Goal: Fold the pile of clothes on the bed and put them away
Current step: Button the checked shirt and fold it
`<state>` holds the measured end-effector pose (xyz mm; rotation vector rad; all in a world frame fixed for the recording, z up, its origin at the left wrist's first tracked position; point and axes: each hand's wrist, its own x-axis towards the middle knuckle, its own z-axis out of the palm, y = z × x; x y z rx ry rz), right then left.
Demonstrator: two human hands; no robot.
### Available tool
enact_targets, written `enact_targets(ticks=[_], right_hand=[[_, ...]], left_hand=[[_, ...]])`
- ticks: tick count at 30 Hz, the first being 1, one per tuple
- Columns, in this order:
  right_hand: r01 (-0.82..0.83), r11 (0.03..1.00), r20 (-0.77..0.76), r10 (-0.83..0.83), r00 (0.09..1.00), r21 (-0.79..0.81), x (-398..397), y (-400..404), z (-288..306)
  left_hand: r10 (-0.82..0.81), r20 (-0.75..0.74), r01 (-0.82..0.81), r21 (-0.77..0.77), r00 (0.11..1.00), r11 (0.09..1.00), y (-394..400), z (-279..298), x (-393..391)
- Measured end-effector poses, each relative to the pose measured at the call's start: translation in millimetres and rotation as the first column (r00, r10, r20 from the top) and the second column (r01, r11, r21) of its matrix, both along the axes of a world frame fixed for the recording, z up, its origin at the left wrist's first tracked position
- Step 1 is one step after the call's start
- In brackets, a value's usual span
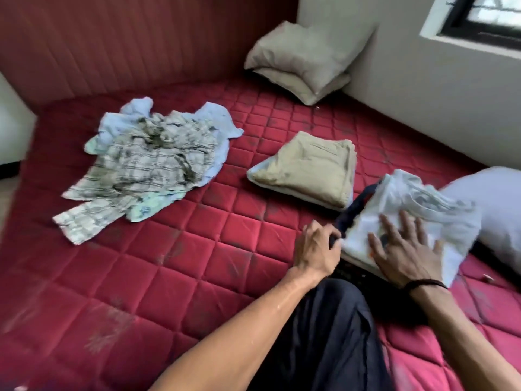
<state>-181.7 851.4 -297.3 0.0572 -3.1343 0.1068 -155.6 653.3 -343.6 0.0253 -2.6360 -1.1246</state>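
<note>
A loose pile of clothes (146, 162), a checked shirt over pale blue garments, lies on the red quilted bed (169, 263) at the left. A folded beige stack (307, 170) sits mid-bed. Close to me lies a folded white garment (408, 210) with a dark navy piece (353, 211) along its left edge. My right hand (406, 249) presses flat on the white garment, fingers spread. My left hand (315, 249) grips the near end of the navy piece at that garment's left corner.
Two grey pillows (304, 60) lean in the far corner against the wall. A pale lilac pillow (496, 210) lies at the right edge. A padded red headboard (127, 40) runs along the back. My dark-trousered knee (324, 334) rests on the bed.
</note>
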Motion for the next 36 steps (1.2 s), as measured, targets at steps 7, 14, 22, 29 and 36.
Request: enact_targets(ticks=[7,14,22,29,36], right_hand=[[-0.225,0.973,-0.188,0.232,0.954,0.058,14.6,-74.3,-14.8],[-0.569,0.769,0.222,0.633,0.742,-0.292,49.6,-275.7,-13.4],[-0.622,0.671,0.13,0.715,0.687,-0.403,24.6,-513.9,-5.2],[-0.694,0.717,0.003,0.695,0.719,-0.063,-33.0,-652.8,-17.7],[-0.757,0.583,0.163,0.812,0.561,-0.296,12.0,-589.2,-21.8]], left_hand=[[0.342,0.13,-0.308,-0.225,0.931,0.924,-216.0,-55.9,90.7],[0.606,0.064,-0.569,-0.28,0.793,0.773,-376.8,-52.5,188.6],[0.636,0.258,-0.657,-0.006,0.727,0.754,-452.7,-42.2,193.9],[0.652,0.205,-0.683,0.235,0.73,0.691,-478.9,-54.8,174.6],[0.808,-0.041,-0.704,0.466,0.588,0.536,-476.5,-19.3,166.7]])
